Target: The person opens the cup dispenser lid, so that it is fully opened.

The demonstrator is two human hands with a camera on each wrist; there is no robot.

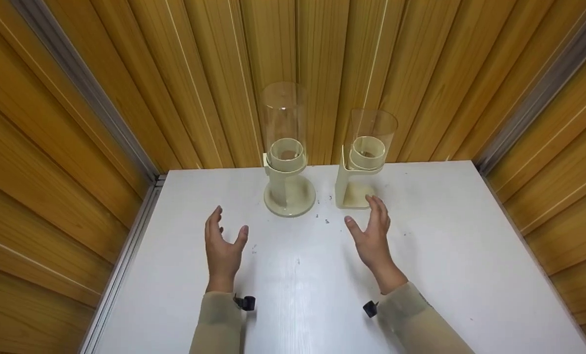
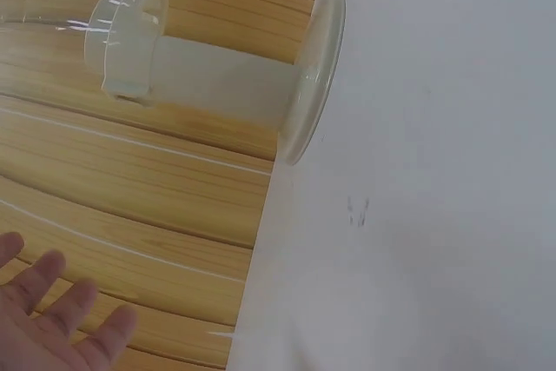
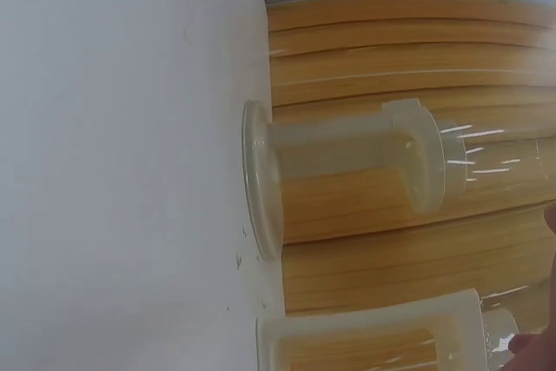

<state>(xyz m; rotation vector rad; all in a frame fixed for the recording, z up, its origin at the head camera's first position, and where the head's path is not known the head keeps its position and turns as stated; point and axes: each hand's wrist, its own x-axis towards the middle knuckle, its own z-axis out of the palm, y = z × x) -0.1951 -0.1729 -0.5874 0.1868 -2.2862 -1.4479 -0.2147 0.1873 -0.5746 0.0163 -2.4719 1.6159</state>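
Note:
Toward the back of the white table stands a cream stand with a round base (image 1: 289, 199), its ring holding a tall clear cylinder (image 1: 283, 113). To its right is a second cream stand with a squarer base (image 1: 341, 189), carrying a shorter clear cylinder (image 1: 374, 123). My left hand (image 1: 223, 253) hovers in front and to the left of the round-based stand, thumb apart from the fingers, holding nothing. Nearer the squarer stand, my right hand (image 1: 374, 241) is held in front of it with fingers spread and nothing in them. Its fingertips overlap that stand's base in the head view; contact cannot be told.
Wood-look panels (image 1: 317, 59) rise behind the table and along both sides. A metal rail (image 1: 121, 265) runs by the left edge of the white table (image 1: 293, 295). Small dark marks (image 1: 327, 221) dot the tabletop. Each wrist wears a small black camera (image 1: 248, 303).

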